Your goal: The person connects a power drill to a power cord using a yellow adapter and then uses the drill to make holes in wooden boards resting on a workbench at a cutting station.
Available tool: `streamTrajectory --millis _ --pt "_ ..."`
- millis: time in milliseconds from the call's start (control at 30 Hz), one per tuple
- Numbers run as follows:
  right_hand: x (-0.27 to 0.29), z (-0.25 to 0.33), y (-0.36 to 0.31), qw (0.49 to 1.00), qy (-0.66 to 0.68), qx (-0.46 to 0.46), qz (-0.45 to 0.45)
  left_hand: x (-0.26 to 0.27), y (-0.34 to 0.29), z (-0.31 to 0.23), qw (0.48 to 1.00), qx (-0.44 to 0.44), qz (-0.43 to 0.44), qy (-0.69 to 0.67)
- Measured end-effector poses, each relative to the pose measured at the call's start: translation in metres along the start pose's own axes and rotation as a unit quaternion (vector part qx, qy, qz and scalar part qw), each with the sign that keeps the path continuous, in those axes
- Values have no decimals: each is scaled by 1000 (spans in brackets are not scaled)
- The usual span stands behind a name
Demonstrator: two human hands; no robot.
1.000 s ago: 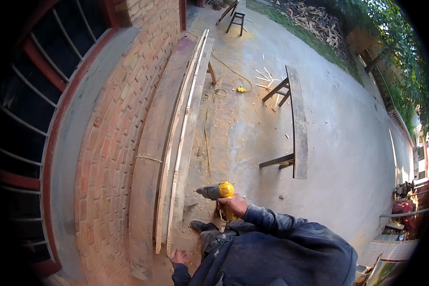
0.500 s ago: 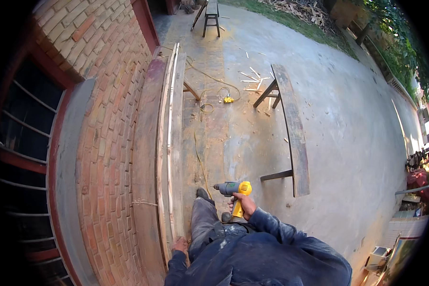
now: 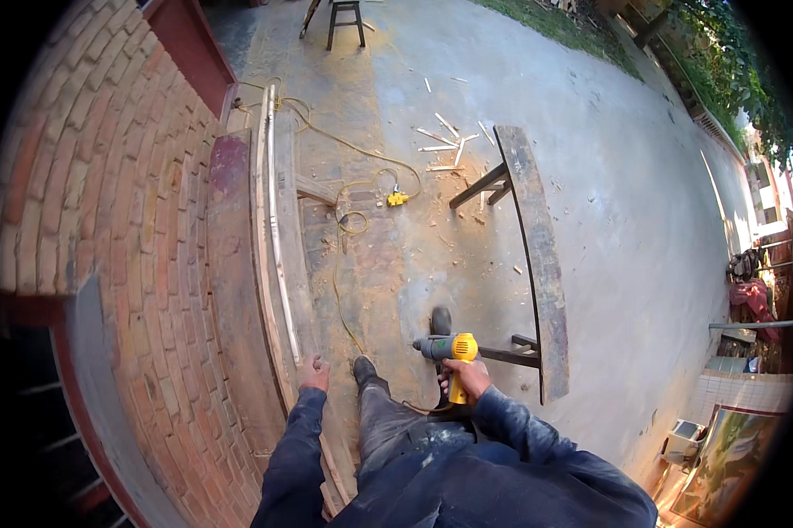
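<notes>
My right hand [image 3: 469, 377] is wrapped round the handle of a yellow and grey power drill [image 3: 449, 348], held in front of my body with its chuck pointing left. On my left, a long pale wooden strip [image 3: 282, 255] lies along a plank bench [image 3: 295, 229] beside the brick wall. My left hand [image 3: 314, 375] is closed at the near end of this strip, its fingertips partly hidden. Another long strip [image 3: 261, 220] runs alongside it.
A narrow bench [image 3: 533, 238] stands to the right, its legs spread toward me. A yellow cord [image 3: 339, 290] and a yellow connector [image 3: 397, 200] lie on the concrete, with scattered wood offcuts [image 3: 449, 145] and sawdust. The brick wall [image 3: 150, 290] bounds the left side.
My left hand has moved forward along the bench to the strip's near end. I have stepped ahead, and the drill stays in my right hand.
</notes>
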State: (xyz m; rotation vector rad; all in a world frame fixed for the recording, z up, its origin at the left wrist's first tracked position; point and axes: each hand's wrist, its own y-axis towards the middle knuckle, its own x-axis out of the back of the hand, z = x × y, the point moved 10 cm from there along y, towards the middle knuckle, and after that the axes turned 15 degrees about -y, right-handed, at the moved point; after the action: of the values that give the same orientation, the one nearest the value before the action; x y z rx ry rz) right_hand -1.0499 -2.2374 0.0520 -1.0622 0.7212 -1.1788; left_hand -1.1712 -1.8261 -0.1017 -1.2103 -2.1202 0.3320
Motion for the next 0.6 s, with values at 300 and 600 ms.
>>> streamTrajectory --millis 300,600 --pt "-34 67 297 951 -291 -52 92 -166 232 -139 988 20 68 136" --pt "-41 156 449 825 -548 135 34 -371 485 -184 921 -97 157 343"
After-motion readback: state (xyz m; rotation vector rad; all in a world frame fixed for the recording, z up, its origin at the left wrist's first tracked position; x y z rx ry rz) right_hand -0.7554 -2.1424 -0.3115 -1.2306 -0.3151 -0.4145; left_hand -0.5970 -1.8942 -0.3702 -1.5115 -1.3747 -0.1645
